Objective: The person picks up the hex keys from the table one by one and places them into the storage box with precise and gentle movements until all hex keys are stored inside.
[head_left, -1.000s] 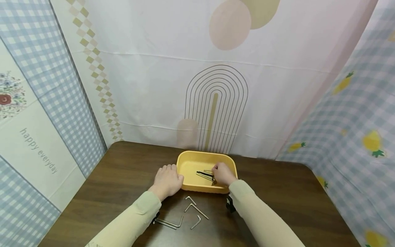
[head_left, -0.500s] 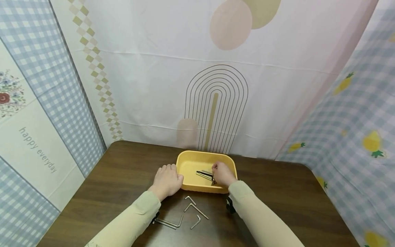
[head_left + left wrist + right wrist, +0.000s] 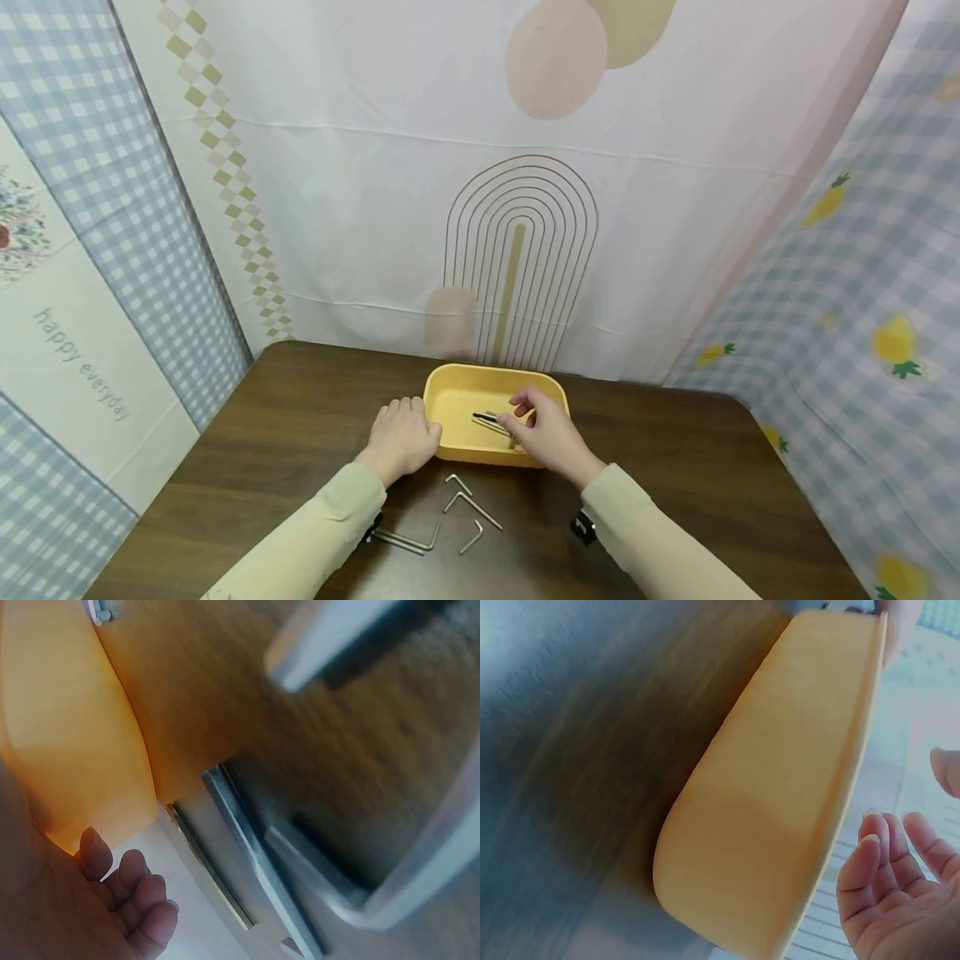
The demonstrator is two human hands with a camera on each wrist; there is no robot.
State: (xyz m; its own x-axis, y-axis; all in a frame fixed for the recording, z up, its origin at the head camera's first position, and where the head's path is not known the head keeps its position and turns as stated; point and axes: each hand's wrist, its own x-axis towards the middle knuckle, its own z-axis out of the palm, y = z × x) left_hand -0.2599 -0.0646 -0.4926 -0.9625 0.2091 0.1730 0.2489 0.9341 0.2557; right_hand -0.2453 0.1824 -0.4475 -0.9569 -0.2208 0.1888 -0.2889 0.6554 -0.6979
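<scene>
My left hand (image 3: 401,437) grips the left rim of a yellow plastic bin (image 3: 480,455), thumb over the edge and fingers outside. In the left wrist view, curled fingertips (image 3: 135,870) show beside the bin's wall. Over the bin's right half is my right hand (image 3: 551,433), thumb and fingers parted, holding nothing. The right wrist view shows those fingers (image 3: 885,862) loosely bent above the rim. Several hex keys (image 3: 489,426), one dark, lie in the bin below the thumb, partly hidden by the hand.
On the dark wooden table (image 3: 675,483) in front of the bin lie several L-shaped hex keys, including a small one (image 3: 459,483), a longer one (image 3: 480,511) and another short one (image 3: 472,537). A bent hex key (image 3: 408,542) lies near the left forearm. A white cloth (image 3: 375,208) hangs behind.
My right hand's thumb and fingers have spread apart, and its wrist has shifted right and toward me. The left hand stays on the bin. The view has shifted slightly.
</scene>
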